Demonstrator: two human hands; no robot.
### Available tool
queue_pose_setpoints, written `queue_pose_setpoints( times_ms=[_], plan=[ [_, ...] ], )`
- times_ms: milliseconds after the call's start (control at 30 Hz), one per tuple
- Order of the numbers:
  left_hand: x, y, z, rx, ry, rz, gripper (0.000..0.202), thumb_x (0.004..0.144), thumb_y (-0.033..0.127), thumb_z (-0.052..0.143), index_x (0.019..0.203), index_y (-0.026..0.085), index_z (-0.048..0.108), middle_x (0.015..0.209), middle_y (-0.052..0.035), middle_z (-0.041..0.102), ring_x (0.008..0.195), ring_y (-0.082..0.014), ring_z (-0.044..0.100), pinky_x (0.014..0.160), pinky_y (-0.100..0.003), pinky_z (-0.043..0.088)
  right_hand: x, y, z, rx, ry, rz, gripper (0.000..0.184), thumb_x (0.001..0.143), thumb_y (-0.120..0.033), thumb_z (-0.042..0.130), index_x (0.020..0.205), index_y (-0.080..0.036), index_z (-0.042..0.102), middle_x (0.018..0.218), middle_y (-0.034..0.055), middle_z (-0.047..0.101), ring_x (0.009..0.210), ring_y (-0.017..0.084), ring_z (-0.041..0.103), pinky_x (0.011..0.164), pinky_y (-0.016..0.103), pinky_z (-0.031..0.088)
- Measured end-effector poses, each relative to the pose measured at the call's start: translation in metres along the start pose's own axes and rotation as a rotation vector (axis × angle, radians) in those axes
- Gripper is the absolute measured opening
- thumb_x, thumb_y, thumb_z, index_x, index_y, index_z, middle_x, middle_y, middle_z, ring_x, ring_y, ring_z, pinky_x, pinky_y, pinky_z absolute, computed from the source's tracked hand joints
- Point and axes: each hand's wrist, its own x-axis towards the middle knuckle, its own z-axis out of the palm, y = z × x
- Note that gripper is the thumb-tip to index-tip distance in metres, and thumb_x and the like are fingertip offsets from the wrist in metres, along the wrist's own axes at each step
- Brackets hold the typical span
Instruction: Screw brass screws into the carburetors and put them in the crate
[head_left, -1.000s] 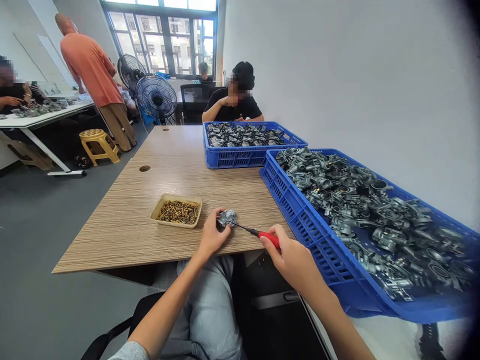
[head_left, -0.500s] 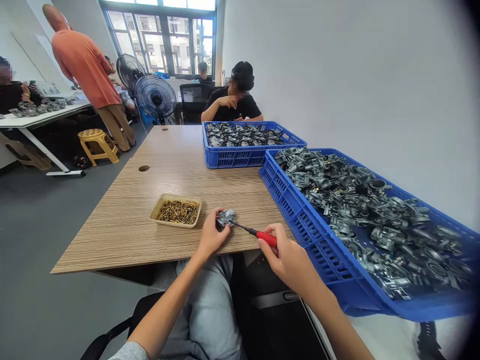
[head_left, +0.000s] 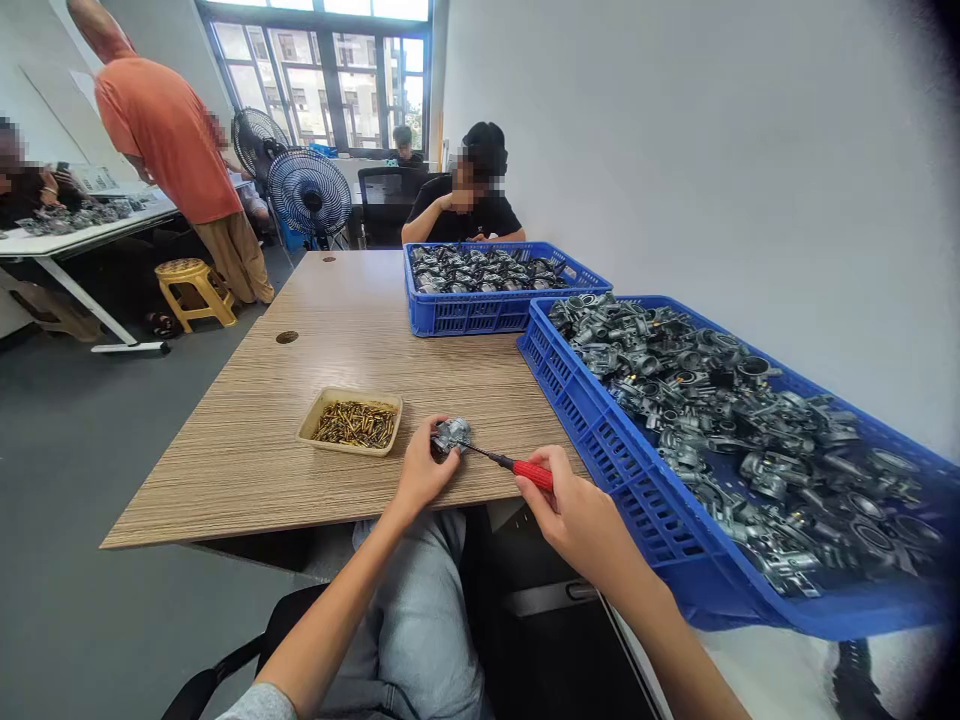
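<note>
Near the front edge of the wood-grain table, my left hand is closed around a small grey cast-metal part. My right hand grips the red handle of a screwdriver, whose dark shaft points left. Its tip meets the metal part, but exactly where it sits is too small to make out. Left of my left hand stands a shallow beige tray with many brass-coloured screws in it.
A large blue crate of loose grey metal parts stands close by my right hand. Behind it is another blue crate with similar parts. A person sits at the table's far end; another person stands near a fan.
My hands, the screwdriver and the metal part hold nearly the same place. The standing person in orange has leaned over slightly, and the seated person's hand has risen toward the head.
</note>
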Motion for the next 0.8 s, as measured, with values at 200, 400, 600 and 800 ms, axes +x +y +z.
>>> queue_pose_setpoints(
  times_ms=[200,400,600,800],
  plan=[
    [0.000,-0.001,0.001,-0.001,0.003,-0.001,0.051,0.082,0.020,0.067,0.130,0.025,0.052,0.120,-0.0050,0.065,0.108,-0.0216,0.060,0.097,-0.035,0.048,-0.001,0.001,0.001,0.032,0.003,-0.050,0.016,0.103,-0.037,0.041,0.111,-0.023,0.045,0.093,0.0064,0.075,0.083,0.027,0.074,0.066,0.030,0.046],
    [0.000,-0.001,0.001,-0.010,-0.001,0.000,0.050,0.082,0.019,0.067,0.129,0.025,0.052,0.122,-0.0051,0.065,0.110,-0.0217,0.060,0.099,-0.035,0.047,0.003,0.000,0.006,-0.140,0.027,0.086,0.027,0.104,-0.049,0.040,0.100,-0.024,0.049,0.068,0.0025,0.070,0.066,0.029,0.073,0.055,0.029,0.037],
    [0.000,-0.001,0.000,-0.007,0.003,0.011,0.050,0.082,0.019,0.067,0.129,0.025,0.052,0.122,-0.0051,0.065,0.109,-0.0213,0.060,0.098,-0.035,0.047,-0.002,-0.002,0.001,0.092,-0.014,-0.065,0.019,0.101,-0.035,0.046,0.116,-0.023,0.044,0.088,0.0036,0.075,0.076,0.024,0.074,0.061,0.028,0.044],
    [0.000,-0.001,0.001,-0.003,0.011,0.014,0.050,0.081,0.019,0.067,0.129,0.025,0.052,0.119,-0.0046,0.065,0.106,-0.0209,0.061,0.096,-0.034,0.048,0.001,0.000,0.007,-0.162,0.042,0.092,0.026,0.104,-0.049,0.040,0.102,-0.023,0.048,0.067,0.0025,0.069,0.064,0.030,0.073,0.054,0.029,0.037]
  ],
)
